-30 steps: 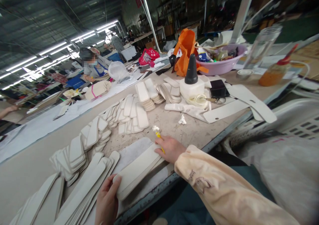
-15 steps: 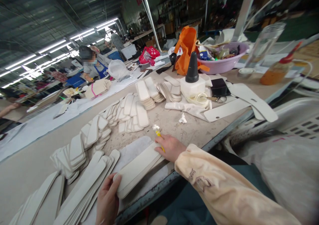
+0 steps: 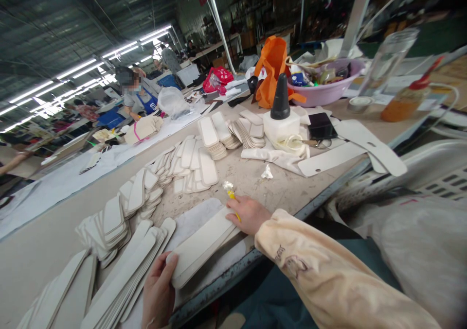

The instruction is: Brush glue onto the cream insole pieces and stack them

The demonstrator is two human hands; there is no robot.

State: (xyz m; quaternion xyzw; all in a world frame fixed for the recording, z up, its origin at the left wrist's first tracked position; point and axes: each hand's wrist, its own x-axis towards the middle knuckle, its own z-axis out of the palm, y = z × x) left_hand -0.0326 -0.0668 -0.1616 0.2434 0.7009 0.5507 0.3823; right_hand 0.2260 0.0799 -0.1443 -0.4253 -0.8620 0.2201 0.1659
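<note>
My left hand [image 3: 159, 285] pinches the near left end of a long white strip [image 3: 200, 241] with rounded corners, thumb on top. Under that strip lies at least one more, slightly offset, on a pale sheet [image 3: 199, 212]. A yellow-handled brush [image 3: 230, 193], its tip caked in white, is gripped in my right hand [image 3: 250, 215]. The fingers of this hand also rest at the strip's far right end. To the left of my left hand, long white strips [image 3: 124, 270] lie fanned in a pile.
Stacks of short white pieces [image 3: 207, 134] run along the table. Behind my right hand stand a white bottle with a black cone top [image 3: 280, 120], an orange bag [image 3: 272, 66], a lilac basin [image 3: 328, 93] and a bottle of amber liquid [image 3: 404, 103]. A white chair [image 3: 434, 161] is at right.
</note>
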